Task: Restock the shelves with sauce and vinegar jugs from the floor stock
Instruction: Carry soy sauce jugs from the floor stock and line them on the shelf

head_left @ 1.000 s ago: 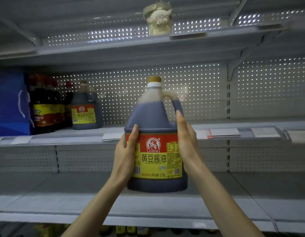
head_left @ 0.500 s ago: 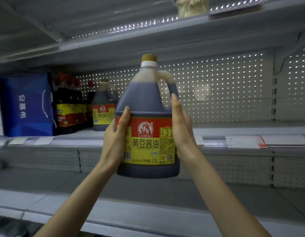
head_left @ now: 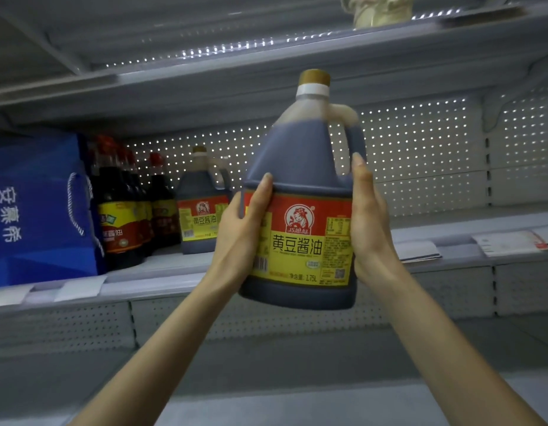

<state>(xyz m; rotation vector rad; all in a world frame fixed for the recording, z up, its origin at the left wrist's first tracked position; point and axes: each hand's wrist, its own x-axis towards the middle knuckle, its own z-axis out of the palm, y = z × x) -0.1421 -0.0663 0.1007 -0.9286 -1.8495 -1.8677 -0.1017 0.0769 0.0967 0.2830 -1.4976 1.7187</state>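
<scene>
A soy sauce jug [head_left: 300,210] with dark contents, a tan cap and a red and yellow label is held upright in the air in front of the shelving, its base level with the front edge of the middle shelf [head_left: 451,262] and its cap just under the upper shelf [head_left: 266,75]. It is clasped from both sides. The left hand [head_left: 239,238] is wrapped round the jug's left side, with the thumb laid across the front by the label's top corner and the fingers hidden behind. The right hand [head_left: 371,229] is pressed to the jug's right side, one digit reaching up along the base of the handle; its other fingers are hidden behind the jug. Further back on the middle shelf, to the left, a second jug [head_left: 202,204] of the same kind is stood, and beside it a row of dark bottles [head_left: 122,216] with red caps, then a blue gift bag [head_left: 36,210] at the far left. Paper price tags [head_left: 509,241] are laid along the shelf edge. A perforated back panel [head_left: 420,155] is seen behind, and a pale ornament [head_left: 377,7] is partly seen on the upper shelf.
</scene>
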